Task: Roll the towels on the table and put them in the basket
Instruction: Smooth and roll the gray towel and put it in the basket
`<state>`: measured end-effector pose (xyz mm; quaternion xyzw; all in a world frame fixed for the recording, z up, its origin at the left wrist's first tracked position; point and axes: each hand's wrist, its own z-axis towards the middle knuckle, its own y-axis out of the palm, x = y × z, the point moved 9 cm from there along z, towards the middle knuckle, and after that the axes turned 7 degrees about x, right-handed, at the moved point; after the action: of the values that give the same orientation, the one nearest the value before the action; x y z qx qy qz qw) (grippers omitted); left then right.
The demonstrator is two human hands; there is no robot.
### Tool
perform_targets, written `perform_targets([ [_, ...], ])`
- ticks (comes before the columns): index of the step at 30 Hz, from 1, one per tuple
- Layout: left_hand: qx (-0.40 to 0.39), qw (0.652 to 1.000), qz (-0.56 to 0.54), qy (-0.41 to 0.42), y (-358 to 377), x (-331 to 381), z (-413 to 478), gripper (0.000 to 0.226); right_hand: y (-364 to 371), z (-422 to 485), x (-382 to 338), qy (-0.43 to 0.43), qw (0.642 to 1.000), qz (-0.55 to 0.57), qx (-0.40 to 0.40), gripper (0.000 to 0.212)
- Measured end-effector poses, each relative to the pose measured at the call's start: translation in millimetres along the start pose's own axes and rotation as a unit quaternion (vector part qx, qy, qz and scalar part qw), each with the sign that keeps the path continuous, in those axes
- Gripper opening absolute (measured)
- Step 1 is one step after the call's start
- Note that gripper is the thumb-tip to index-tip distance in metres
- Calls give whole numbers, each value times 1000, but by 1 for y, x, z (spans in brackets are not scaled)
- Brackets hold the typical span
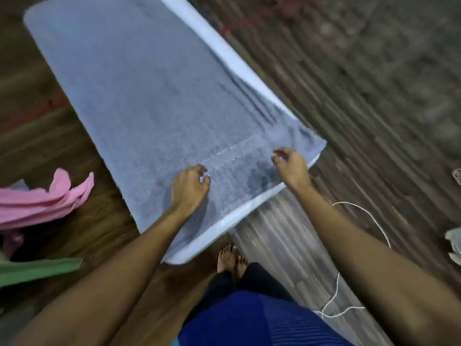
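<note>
Blue towel [149, 96] lies spread flat and lengthwise on the wooden table [94, 221]. It runs away from both hands towards the far end, and its near short edge is just behind the wrists, on the person's side.

Head view:
- The left hand [189, 188] is over the near end of the towel. Its fingers are loosely bent and nothing is held.
- The right hand [290, 166] is over the same end, close to the towel's near right corner. Its fingers are also loosely bent and it has released everything. A shadow lies on the cloth beneath it.
- Blur prevents a finding on whether either hand touches the cloth.
- A stitched band crosses the towel between the two hands.
- A pink towel [42, 198] lies bunched on the table, well to the left of the left hand.
- A green towel [37, 270] lies nearer the person than the pink one, left of the left forearm.
- The person's bare feet [232, 258] are on the floor between the forearms.
- A white cord [369, 221] trails across the floor beyond the right forearm.
</note>
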<state>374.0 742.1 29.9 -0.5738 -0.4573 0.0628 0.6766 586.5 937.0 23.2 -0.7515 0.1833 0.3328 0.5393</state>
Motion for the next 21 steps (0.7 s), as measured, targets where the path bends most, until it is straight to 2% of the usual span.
perform_targets([
  [4,-46,997,-1,69,9,81,29,24,-61,-8,3,39,996,39,66,25],
  [11,-111,974,11,199,62,226,76,20,-152,14,64,123,976,98,152,18],
  [17,-137,963,24,230,126,330,120,14,-226,74,114,160,961,114,193,15],
  [21,-149,968,8,204,163,383,158,12,-260,148,137,148,972,98,155,16],
])
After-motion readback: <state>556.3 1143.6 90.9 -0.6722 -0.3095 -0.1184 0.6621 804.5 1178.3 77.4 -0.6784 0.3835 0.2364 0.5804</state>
